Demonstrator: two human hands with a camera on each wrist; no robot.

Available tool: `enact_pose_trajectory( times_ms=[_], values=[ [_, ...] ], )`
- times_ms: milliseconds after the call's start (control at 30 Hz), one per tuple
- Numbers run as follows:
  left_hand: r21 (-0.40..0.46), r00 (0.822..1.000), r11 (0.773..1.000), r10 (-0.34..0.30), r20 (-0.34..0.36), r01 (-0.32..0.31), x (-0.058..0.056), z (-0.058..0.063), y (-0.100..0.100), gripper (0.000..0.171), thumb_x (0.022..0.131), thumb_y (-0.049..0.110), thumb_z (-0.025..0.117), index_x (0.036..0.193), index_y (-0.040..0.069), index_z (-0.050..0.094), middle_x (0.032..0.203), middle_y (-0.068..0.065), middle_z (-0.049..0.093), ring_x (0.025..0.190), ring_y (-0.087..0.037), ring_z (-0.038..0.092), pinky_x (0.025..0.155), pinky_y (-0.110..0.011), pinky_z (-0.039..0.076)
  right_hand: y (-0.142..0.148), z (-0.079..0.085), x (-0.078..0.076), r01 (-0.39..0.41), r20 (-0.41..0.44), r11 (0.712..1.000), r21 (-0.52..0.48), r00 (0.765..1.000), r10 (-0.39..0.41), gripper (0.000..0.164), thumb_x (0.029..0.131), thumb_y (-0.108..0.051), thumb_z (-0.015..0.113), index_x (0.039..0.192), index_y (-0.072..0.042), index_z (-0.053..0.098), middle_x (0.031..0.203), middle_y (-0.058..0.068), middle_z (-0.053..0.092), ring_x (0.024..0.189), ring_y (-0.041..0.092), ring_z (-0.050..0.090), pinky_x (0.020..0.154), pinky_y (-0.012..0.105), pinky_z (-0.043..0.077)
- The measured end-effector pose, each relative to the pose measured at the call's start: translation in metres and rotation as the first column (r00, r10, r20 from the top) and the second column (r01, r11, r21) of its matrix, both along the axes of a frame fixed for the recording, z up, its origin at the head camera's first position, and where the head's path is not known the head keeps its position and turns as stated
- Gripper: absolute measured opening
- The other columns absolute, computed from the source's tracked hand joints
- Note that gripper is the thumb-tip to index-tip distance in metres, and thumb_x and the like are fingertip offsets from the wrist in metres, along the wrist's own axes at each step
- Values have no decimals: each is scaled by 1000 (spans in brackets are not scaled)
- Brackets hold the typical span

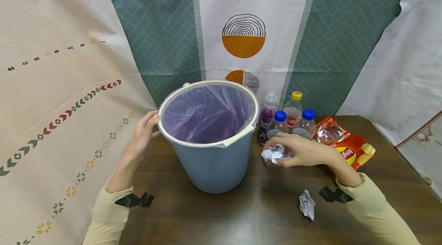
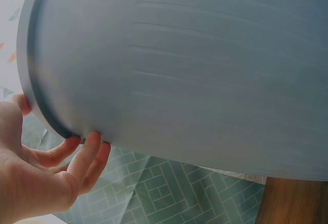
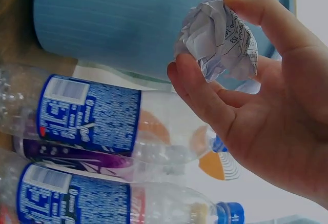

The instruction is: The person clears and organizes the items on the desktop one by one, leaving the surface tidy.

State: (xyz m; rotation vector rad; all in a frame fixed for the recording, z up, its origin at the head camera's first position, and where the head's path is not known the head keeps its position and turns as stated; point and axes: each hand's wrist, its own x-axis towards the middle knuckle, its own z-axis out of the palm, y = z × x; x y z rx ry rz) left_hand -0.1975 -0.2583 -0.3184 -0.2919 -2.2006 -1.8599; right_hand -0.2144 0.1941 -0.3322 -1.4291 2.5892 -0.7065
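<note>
A blue-grey trash bin [image 1: 214,168] with a cream rim stands on the table, lined with a translucent purple bag [image 1: 207,110]. At the bin's left edge, my left hand [image 1: 145,128] grips the rim; the left wrist view shows the fingers [image 2: 89,155] against the outer wall just under it. My right hand [image 1: 300,149] holds a crumpled paper ball [image 3: 218,39] between thumb and fingers, right of the bin and in front of the bottles. Printed text shows on this white paper. Another crumpled paper [image 1: 307,205] lies on the table, nearer the front.
Several plastic bottles stand close together behind my right hand, among them a yellow-capped bottle [image 1: 292,109] and a purple-labelled bottle [image 1: 267,114]. A red Lay's chip bag [image 1: 359,147] lies to their right. Patterned cloth [image 1: 165,26] hangs behind the brown table [image 1: 193,218].
</note>
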Motion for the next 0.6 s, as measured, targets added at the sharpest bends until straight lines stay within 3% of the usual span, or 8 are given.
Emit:
enact_pose_trajectory(
  times_ms=[600],
  values=[
    [-6, 1000, 1000, 2, 8, -2, 0, 1, 0, 43, 103, 25, 41, 128, -9, 48, 109, 9, 59, 105, -2, 56, 83, -17, 55, 2, 31, -7, 23, 16, 992, -121, 1000, -21, 43, 85, -17, 74, 125, -19, 58, 121, -4, 61, 108, 9, 57, 79, 22, 58]
  ],
)
